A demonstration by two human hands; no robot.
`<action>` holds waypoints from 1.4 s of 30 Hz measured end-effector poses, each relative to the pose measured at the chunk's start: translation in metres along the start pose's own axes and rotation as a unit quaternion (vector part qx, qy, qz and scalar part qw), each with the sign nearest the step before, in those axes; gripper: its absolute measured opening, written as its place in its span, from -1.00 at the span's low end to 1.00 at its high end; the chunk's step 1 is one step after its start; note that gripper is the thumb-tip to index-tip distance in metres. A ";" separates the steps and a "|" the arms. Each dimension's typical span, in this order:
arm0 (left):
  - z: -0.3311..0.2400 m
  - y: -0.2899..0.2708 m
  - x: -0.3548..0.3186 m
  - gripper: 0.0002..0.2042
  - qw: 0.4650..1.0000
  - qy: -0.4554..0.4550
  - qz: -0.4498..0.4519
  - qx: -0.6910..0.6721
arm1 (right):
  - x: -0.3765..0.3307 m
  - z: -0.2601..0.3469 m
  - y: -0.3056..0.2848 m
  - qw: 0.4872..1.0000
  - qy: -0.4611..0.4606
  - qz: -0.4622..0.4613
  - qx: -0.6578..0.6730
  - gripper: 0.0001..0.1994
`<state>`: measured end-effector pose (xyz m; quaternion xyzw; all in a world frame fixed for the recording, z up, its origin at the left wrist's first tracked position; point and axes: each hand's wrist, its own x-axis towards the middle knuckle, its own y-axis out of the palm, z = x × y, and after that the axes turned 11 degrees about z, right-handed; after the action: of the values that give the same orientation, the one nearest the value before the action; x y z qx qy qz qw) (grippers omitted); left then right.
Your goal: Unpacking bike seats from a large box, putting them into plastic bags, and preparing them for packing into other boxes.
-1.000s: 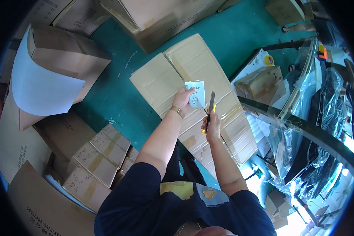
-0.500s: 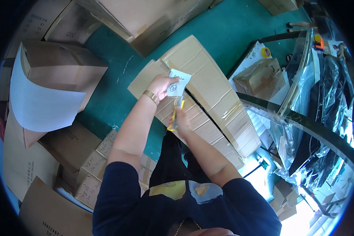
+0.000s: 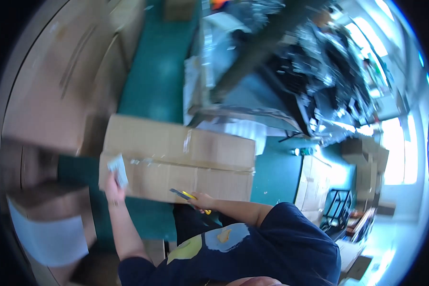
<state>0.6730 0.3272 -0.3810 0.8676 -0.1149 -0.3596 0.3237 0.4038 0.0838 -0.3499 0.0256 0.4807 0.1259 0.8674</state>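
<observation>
Grasps a paper in the left hand, over the near left part of the box. Grips a cutter in the right hand, with fingers closed round the handle and the front end pointing toward the left hand. Holds the right hand at the near edge of the box, well apart from the left. Cannot tell, given the blur, between touching the box and hovering just above it with the left hand. Wears a band just behind the left hand. Has the box lying beyond both hands, a white sheet left of the left hand, clear wrap far beyond the right hand.
</observation>
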 end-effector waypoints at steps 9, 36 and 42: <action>0.334 0.052 -0.155 -0.63 0.935 -0.306 0.119 0.132 | -0.192 -0.319 -0.101 0.926 0.133 -0.344 0.086 -0.51; 0.628 0.508 -0.100 -0.83 0.805 -0.401 0.310 0.309 | -0.470 -0.529 -0.276 0.677 -0.107 -0.503 0.526 -0.67; 0.679 0.590 -0.068 -0.78 0.800 -0.435 0.296 0.288 | -0.557 -0.510 -0.416 0.620 -0.188 -0.624 0.436 -0.70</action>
<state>0.1704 -0.4199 -0.3246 0.5967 -0.5934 -0.5362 0.0657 -0.2263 -0.4935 -0.2312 0.1177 0.2056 -0.6779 0.6959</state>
